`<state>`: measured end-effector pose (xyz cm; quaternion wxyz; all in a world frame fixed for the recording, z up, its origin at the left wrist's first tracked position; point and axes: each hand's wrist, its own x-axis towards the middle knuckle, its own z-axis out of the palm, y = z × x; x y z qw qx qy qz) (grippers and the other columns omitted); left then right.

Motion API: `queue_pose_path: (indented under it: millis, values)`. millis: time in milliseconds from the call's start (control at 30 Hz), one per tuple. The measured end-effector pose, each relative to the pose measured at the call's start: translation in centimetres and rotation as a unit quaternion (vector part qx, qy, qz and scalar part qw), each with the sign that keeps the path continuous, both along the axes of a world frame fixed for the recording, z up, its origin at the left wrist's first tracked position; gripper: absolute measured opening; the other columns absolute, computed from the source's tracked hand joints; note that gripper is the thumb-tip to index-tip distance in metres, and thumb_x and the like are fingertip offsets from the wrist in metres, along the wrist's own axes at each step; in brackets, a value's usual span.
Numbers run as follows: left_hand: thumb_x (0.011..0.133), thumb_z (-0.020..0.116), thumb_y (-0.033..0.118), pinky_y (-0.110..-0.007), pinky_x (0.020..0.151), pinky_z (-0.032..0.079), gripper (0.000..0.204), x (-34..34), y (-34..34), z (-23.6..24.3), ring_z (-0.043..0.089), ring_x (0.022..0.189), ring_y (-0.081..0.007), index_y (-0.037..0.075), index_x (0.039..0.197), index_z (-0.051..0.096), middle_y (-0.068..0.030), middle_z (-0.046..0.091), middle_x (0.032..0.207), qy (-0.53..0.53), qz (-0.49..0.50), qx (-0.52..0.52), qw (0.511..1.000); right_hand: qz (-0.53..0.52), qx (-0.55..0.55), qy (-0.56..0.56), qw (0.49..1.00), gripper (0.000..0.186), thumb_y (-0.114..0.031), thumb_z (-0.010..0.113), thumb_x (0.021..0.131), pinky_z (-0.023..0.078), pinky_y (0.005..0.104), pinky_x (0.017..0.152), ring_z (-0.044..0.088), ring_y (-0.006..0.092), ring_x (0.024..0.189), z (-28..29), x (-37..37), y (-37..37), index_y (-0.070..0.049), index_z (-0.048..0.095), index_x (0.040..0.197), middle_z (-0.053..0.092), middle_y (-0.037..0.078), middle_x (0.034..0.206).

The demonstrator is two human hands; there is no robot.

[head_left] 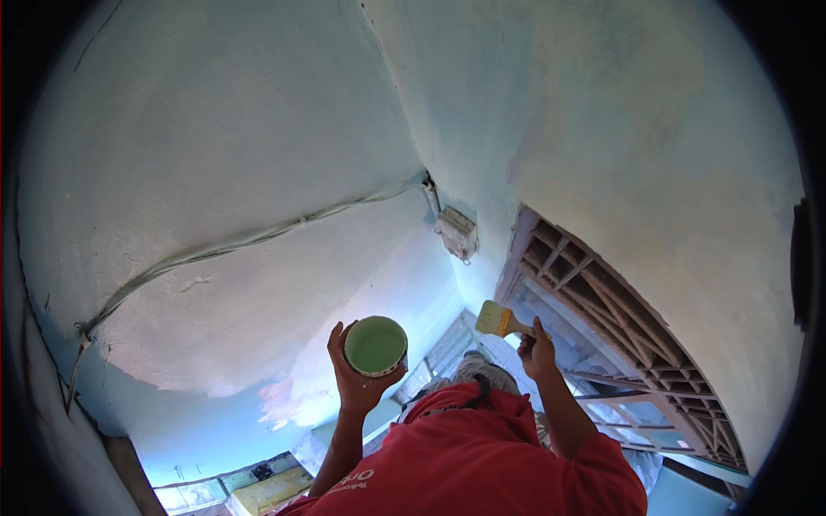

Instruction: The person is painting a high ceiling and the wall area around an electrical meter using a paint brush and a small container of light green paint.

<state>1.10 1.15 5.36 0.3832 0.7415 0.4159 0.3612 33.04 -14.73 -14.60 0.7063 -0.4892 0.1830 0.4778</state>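
Observation:
My left hand (361,387) is closed around a small round tub (375,346) of pale green paint, seen from above near the lower middle. To its right, my right hand (536,353) grips the handle of a flat paintbrush (495,318), whose wide bristles are coated in pale green and point up and left. The brush is held apart from the tub. Around them are pale blue-white painted walls (215,129), with uneven pinkish patches on the left.
A cable (258,236) crosses the left wall to a boxy fitting (458,230) near the corner. A brown wooden lattice window (619,318) is set in the right wall. My red shirt and legs fill the bottom; below at left is a yellowish piece of furniture (265,490).

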Motion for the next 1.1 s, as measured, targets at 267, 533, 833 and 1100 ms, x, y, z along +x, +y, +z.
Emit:
queue_pose_path:
  millis: [267,533,833,1100]
  values:
    - [0.057,0.105,0.017,-0.051,0.113,0.048,0.135,2.0,1.1,0.3,0.052,0.138,-0.0349,0.011,0.161,0.018,-0.0209,0.045,0.150,0.071,-0.038,-0.018,0.997,-0.074,-0.076,0.081,0.991,0.030,-0.037,0.076,0.098,0.055,0.0305,0.067,0.067,0.0176,0.075,-9.9,-2.1,-12.0,-0.010,0.066,0.107,0.071,0.006,0.090]
    - [0.054,0.104,0.016,-0.054,0.114,0.048,0.141,6.9,3.0,-0.4,0.052,0.136,-0.0362,0.017,0.163,0.015,-0.0201,0.043,0.150,0.119,-0.127,-0.001,0.985,-0.233,-0.086,0.132,0.960,0.028,-0.027,0.069,0.102,0.054,0.0312,0.083,0.068,0.0142,0.098,-13.1,-8.1,-23.7,-0.012,0.064,0.125,0.072,0.001,0.113]
    - [0.054,0.104,0.018,-0.054,0.115,0.046,0.136,12.3,3.5,-0.2,0.051,0.135,-0.0377,0.010,0.161,0.021,-0.0201,0.044,0.145,0.087,-0.213,0.037,0.972,-0.279,-0.093,0.135,0.946,0.011,-0.024,0.062,0.103,0.050,0.0255,0.070,0.061,0.0114,0.073,-17.1,-12.9,-27.2,-0.014,0.066,0.103,0.061,-0.002,0.081]
    - [0.052,0.098,0.009,-0.056,0.119,0.043,0.131,15.2,2.4,-0.3,0.046,0.139,-0.0381,0.015,0.161,0.025,-0.0177,0.040,0.150,0.112,-0.266,0.028,0.957,-0.189,-0.634,-0.038,0.749,0.061,-0.059,0.075,0.086,0.051,0.0503,0.098,0.070,0.0404,0.103,-19.6,-15.0,-26.4,-0.004,0.078,0.113,0.076,0.018,0.105]
